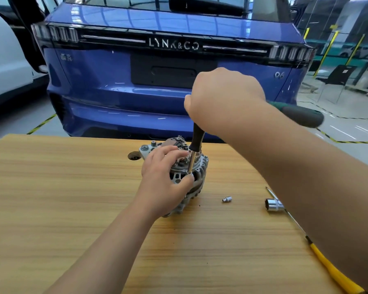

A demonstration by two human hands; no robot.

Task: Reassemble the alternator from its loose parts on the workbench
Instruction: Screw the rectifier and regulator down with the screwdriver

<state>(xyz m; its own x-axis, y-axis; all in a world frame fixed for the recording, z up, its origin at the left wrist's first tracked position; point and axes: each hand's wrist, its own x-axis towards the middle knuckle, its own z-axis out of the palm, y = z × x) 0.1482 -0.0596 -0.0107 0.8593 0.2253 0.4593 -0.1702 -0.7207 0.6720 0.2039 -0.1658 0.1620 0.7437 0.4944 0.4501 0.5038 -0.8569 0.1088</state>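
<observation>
Wooden workbench — blue car behind, glossy floor.

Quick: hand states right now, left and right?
Left hand: holds the alternator, fingers curled over its top.
Right hand: grips the socket driver by its handle.

Left hand: low, fingers curled over the alternator.
Right hand: raised, fisted round the driver handle.

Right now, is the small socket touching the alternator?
Apart. The head view shows bare benchtop between the small socket and the alternator.
</observation>
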